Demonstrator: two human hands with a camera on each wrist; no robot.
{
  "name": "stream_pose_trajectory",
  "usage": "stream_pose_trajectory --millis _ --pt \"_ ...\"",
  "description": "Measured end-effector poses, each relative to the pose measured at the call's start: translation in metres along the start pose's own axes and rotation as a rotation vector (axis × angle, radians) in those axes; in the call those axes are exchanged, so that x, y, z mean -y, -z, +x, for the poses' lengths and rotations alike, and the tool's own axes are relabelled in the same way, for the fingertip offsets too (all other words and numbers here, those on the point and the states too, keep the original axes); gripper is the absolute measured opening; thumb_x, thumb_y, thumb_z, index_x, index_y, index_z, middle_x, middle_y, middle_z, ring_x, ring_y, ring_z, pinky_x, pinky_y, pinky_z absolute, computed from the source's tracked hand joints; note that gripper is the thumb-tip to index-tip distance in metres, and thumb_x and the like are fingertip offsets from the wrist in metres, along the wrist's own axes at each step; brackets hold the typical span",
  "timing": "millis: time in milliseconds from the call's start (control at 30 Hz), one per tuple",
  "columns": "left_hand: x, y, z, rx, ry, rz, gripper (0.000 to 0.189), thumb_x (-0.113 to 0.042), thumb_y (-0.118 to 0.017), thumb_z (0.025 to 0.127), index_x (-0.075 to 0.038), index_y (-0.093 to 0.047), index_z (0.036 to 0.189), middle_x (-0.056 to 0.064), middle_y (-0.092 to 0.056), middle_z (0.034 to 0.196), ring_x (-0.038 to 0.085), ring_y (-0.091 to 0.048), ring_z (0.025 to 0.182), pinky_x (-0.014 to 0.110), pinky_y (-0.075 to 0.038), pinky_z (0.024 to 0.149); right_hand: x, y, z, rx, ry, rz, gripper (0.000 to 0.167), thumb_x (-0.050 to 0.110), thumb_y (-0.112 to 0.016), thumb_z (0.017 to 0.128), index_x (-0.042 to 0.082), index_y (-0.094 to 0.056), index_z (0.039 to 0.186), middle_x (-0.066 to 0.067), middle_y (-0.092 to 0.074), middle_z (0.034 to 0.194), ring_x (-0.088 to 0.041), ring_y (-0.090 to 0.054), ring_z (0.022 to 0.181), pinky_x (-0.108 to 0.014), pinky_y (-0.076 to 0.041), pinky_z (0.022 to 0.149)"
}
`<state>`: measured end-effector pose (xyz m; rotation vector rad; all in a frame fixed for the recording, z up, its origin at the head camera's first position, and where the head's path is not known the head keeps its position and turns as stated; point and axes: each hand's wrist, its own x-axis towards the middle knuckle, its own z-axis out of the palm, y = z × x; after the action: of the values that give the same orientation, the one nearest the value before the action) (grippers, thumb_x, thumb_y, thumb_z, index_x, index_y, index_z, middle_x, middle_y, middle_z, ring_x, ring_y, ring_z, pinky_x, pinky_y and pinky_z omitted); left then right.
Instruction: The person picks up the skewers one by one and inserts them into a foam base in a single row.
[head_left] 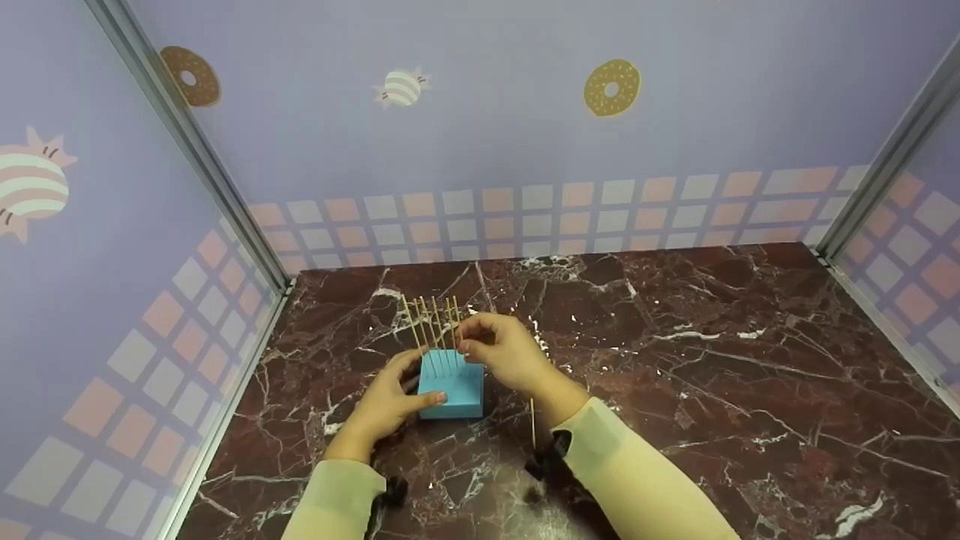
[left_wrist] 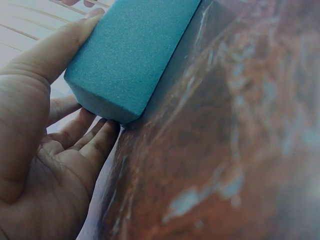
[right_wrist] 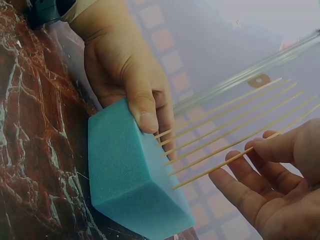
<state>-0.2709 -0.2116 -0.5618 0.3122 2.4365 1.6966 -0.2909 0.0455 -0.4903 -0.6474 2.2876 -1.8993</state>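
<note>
A light blue foam block (head_left: 459, 388) sits on the dark marbled tabletop, with several thin wooden skewers (head_left: 413, 322) standing in a row in its top. My left hand (head_left: 384, 401) grips the block from its left side, thumb over the near top edge. In the left wrist view, its fingers lie against the block's end (left_wrist: 102, 107). My right hand (head_left: 510, 354) pinches one skewer (right_wrist: 200, 175) at the right end of the row between thumb and fingers. That skewer's lower tip meets the block's top in the right wrist view.
Another thin stick (head_left: 533, 426) shows on the tabletop (head_left: 720, 420) beside my right wrist. Small white specks (head_left: 574, 319) are scattered behind the right hand. Patterned panels (head_left: 525, 135) enclose the table at the back and both sides, with metal posts (head_left: 202, 150) at the corners.
</note>
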Motion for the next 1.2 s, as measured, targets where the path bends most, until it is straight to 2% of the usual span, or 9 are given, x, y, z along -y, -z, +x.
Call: stream_pose_trajectory --millis 100,367,600,667,800,900,1000,1067,1200 --pt "-0.001 0.000 0.000 0.001 0.005 -0.001 0.103 -0.027 -0.097 0.092 -0.006 -0.040 0.176 0.022 -0.035 0.181 0.050 -0.036 0.169 0.062 -0.038 0.139 0.000 0.001 0.000 0.004 0.000 -0.011 0.015 -0.004 -0.072 0.105 -0.004 -0.077 0.119 -0.023 -0.080 0.116 -0.040 -0.079 0.110 -0.038 -0.073 0.094" --pt "-0.002 0.000 0.000 0.002 0.002 0.001 0.104 -0.029 -0.097 0.092 -0.006 -0.040 0.176 0.022 -0.036 0.180 0.051 -0.038 0.168 0.062 -0.039 0.138 -0.001 0.003 0.001 0.012 -0.008 -0.012 0.012 -0.004 -0.071 0.107 -0.002 -0.076 0.117 -0.019 -0.079 0.113 -0.029 -0.079 0.106 -0.034 -0.073 0.092" --pt "-0.002 0.001 -0.001 0.005 0.003 0.013 0.104 -0.031 -0.097 0.093 -0.008 -0.039 0.176 0.021 -0.034 0.182 0.052 -0.037 0.168 0.063 -0.040 0.138 -0.001 0.007 0.002 0.040 0.007 -0.035 0.015 -0.001 -0.072 0.106 -0.007 -0.075 0.120 -0.025 -0.079 0.116 -0.022 -0.077 0.104 -0.038 -0.073 0.095" --pt "-0.001 0.001 -0.001 0.007 0.002 0.017 0.104 -0.032 -0.096 0.093 -0.008 -0.039 0.177 0.021 -0.033 0.182 0.052 -0.037 0.169 0.063 -0.039 0.138 -0.002 0.009 0.002 0.045 0.016 -0.064 0.014 0.001 -0.074 0.106 -0.004 -0.077 0.118 -0.024 -0.080 0.116 -0.020 -0.076 0.100 -0.036 -0.071 0.092" --pt "-0.001 0.000 0.000 0.008 -0.004 0.010 0.104 -0.031 -0.097 0.093 -0.007 -0.039 0.176 0.021 -0.035 0.181 0.050 -0.037 0.169 0.062 -0.038 0.139 -0.002 0.018 0.003 0.053 0.027 -0.109 0.015 0.003 -0.076 0.104 -0.001 -0.079 0.118 -0.020 -0.081 0.115 -0.016 -0.073 0.097 -0.032 -0.067 0.089" --pt "-0.001 0.000 0.000 0.003 -0.007 0.002 0.105 -0.030 -0.097 0.092 -0.005 -0.039 0.176 0.022 -0.036 0.180 0.051 -0.039 0.168 0.062 -0.038 0.138 0.000 0.026 0.003 0.048 0.003 -0.094 0.018 0.002 -0.077 0.103 -0.002 -0.079 0.120 -0.022 -0.080 0.116 -0.016 -0.074 0.094 -0.036 -0.069 0.090" --pt "-0.001 0.000 -0.001 0.000 -0.001 0.004 0.105 -0.030 -0.097 0.091 -0.006 -0.040 0.176 0.022 -0.036 0.180 0.052 -0.039 0.167 0.062 -0.039 0.138 0.002 0.037 0.002 0.023 -0.007 -0.072 0.021 0.001 -0.077 0.102 -0.004 -0.078 0.122 -0.024 -0.080 0.115 -0.018 -0.075 0.092 -0.037 -0.070 0.089" --pt "-0.001 -0.001 -0.001 -0.001 0.001 0.008 0.105 -0.031 -0.097 0.091 -0.006 -0.040 0.176 0.022 -0.035 0.181 0.054 -0.040 0.166 0.062 -0.039 0.137 0.002 0.044 0.001 0.000 -0.011 -0.071 0.022 0.002 -0.077 0.101 -0.004 -0.078 0.122 -0.020 -0.080 0.113 -0.017 -0.073 0.089 -0.031 -0.067 0.083" --pt "-0.002 0.000 -0.001 -0.002 0.006 0.020 0.106 -0.032 -0.097 0.091 -0.007 -0.040 0.176 0.023 -0.034 0.182 0.057 -0.040 0.165 0.063 -0.040 0.136 -0.002 0.056 -0.002 -0.043 -0.037 -0.062 0.023 0.002 -0.078 0.100 -0.004 -0.078 0.122 -0.015 -0.080 0.111 -0.014 -0.071 0.091 -0.030 -0.067 0.084"
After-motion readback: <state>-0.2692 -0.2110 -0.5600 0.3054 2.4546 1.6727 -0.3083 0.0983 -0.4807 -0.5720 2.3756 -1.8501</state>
